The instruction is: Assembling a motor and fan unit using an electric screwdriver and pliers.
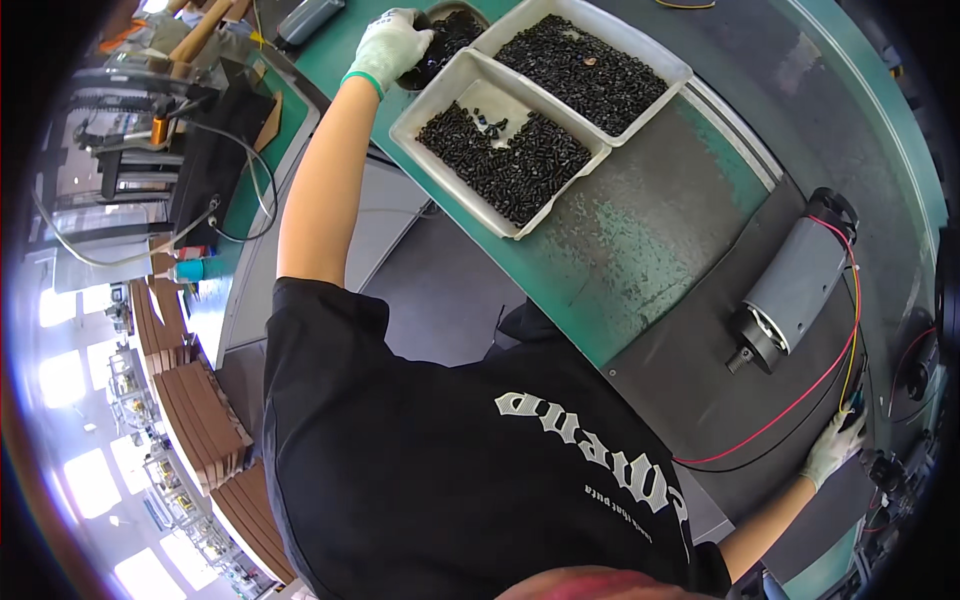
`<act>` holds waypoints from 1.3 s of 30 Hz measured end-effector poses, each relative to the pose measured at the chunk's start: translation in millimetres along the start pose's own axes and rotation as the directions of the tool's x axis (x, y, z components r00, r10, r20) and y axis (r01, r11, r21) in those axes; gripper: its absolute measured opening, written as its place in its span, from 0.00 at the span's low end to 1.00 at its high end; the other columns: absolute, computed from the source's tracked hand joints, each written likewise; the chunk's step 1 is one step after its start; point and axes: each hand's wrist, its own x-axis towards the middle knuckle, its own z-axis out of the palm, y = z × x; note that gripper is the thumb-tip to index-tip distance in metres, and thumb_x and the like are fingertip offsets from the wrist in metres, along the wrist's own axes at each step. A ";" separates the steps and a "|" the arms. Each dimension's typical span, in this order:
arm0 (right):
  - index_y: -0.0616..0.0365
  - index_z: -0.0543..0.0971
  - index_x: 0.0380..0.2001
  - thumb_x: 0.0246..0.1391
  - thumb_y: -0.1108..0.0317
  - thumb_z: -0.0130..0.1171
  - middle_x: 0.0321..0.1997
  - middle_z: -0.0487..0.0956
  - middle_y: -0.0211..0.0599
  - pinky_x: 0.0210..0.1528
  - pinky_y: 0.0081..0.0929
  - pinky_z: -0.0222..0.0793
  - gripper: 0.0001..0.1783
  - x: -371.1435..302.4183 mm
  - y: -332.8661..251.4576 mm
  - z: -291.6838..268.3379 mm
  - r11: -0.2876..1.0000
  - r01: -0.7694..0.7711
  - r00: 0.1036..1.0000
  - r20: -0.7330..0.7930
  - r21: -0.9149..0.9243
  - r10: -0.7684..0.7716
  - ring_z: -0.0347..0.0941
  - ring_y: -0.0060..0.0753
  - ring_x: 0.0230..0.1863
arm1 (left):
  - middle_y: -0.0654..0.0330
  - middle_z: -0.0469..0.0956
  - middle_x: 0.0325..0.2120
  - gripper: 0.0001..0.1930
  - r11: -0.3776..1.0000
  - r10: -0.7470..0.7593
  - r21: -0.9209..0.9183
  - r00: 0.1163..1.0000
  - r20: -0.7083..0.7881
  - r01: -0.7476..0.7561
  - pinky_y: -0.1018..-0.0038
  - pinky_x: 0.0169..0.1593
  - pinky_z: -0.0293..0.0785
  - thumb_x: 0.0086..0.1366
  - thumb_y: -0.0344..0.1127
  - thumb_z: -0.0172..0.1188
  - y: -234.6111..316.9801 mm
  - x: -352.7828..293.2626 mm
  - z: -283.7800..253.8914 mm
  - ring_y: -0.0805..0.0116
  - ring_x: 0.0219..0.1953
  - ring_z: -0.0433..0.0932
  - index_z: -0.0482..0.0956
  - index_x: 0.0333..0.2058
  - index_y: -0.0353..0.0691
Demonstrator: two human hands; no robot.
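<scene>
My left hand [392, 47], in a white glove with a green cuff, is at a round bowl [475, 12] of small black parts, its fingers curled at the near left side. What they pinch is too small to make out. Beside the bowl are two pale plastic trays [403, 133] of short black cylindrical pieces [510, 165]. Far to the right, my gloved right hand [835, 448] has its fingers closed around a yellow wire [853, 350] near a small dark piece. That wire comes from a grey cylindrical motor [800, 280], which lies on a black mat.
A red wire [770, 425] and a black one loop over the mat [660, 390] by the table's near edge. Another grey cylinder [310, 18] lies at the upper left. Machinery with cables [150, 150] and stacked brown cardboard [200, 420] stand to the left.
</scene>
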 end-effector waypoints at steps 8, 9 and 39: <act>0.56 0.65 0.63 0.62 0.39 0.43 0.60 0.66 0.61 0.64 0.48 0.53 0.36 -19.3 -4.5 -14.1 0.994 -0.109 0.992 0.054 -0.030 0.111 0.59 0.60 0.62 | 0.45 0.80 0.38 0.15 0.984 0.170 0.064 0.983 -0.074 -0.166 0.60 0.49 0.73 0.59 0.39 0.58 -18.7 17.3 25.4 0.47 0.44 0.78 0.79 0.42 0.37; 0.56 0.66 0.62 0.62 0.39 0.43 0.59 0.66 0.61 0.64 0.48 0.53 0.37 -19.2 -6.3 -14.8 0.991 -0.131 0.990 0.050 -0.030 0.132 0.59 0.60 0.62 | 0.44 0.80 0.38 0.16 0.986 0.161 0.062 0.984 -0.073 -0.157 0.60 0.50 0.73 0.60 0.39 0.58 -19.0 17.1 25.0 0.46 0.44 0.78 0.78 0.43 0.36; 0.63 0.66 0.60 0.66 0.46 0.42 0.58 0.69 0.59 0.63 0.46 0.56 0.33 -20.1 39.2 -3.0 0.997 0.001 0.998 0.062 -0.080 0.004 0.61 0.61 0.61 | 0.56 0.81 0.38 0.15 0.862 0.317 -0.383 0.942 -0.106 -0.333 0.76 0.44 0.72 0.63 0.33 0.56 15.4 -6.2 -27.3 0.73 0.38 0.76 0.78 0.45 0.31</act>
